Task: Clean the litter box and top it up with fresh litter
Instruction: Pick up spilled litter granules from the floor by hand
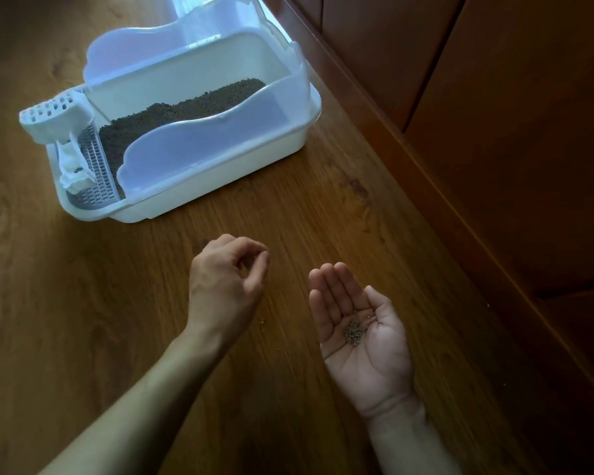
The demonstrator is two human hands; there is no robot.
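Note:
A white litter box with a translucent splash guard stands on the wooden floor at upper left, holding dark brown litter. A white slotted scoop hangs on its left end, above a grated step. My right hand lies palm up over the floor in front of the box, with a small pile of litter pellets cupped in the palm. My left hand hovers just left of it, fingertips pinched together; whether a pellet is between them is too small to tell.
A few stray pellets lie on the wooden floor between my hands. Dark wooden cabinet doors and their base rail run diagonally along the right side, close behind the litter box.

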